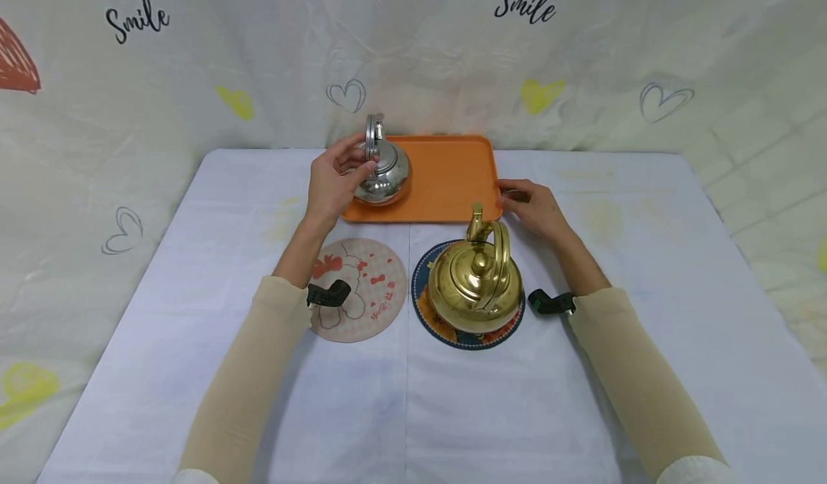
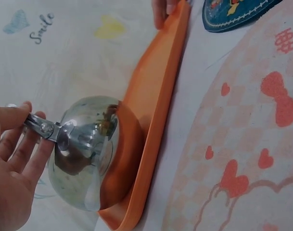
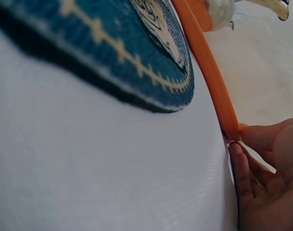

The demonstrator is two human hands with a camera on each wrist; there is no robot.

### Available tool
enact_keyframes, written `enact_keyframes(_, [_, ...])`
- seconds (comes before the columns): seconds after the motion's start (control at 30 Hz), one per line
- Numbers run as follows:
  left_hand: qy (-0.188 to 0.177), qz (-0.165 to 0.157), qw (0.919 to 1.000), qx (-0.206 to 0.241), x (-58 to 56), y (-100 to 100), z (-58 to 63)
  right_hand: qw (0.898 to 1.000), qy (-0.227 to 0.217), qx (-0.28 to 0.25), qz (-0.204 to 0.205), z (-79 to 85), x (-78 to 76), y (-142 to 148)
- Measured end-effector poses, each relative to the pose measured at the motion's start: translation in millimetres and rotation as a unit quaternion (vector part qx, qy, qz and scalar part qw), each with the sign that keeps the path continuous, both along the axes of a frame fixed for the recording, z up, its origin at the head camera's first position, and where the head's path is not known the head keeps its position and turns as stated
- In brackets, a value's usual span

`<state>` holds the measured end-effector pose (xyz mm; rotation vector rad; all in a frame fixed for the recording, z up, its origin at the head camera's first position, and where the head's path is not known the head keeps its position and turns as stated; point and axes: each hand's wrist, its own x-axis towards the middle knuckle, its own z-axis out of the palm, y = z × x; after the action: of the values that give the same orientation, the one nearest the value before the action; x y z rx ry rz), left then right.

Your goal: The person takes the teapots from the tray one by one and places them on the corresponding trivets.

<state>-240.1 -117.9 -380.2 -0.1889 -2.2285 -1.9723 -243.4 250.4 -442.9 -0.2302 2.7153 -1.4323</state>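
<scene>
Silver kettle could tip if the left hand, fingers pinching its handle, slips, or the right hand, fingers pinching the tray, pulls.

The tray seems smooth plastic; the silver kettle on it and gold kettle before it are glossy metal.
</scene>
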Motion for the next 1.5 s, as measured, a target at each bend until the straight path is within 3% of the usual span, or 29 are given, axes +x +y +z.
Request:
enact_keyframes(0.6, [-0.021,-0.006,0.9987,-0.046,0.2,-1.5,4.5,1.0,0.0,0.008,-0.003,1.7,0.3,-1.0])
enact_keyframes(0.93, [-0.013,-0.028,0.9991,-0.027,4.4,-6.7,3.7,1.0,0.001,0.005,-0.003,-0.4,1.0,-0.6])
enact_keyframes(1.5, [0.001,-0.009,0.9995,-0.029,16.7,-18.0,6.4,1.0,-0.011,0.018,-0.013,-0.2,0.3,-1.5])
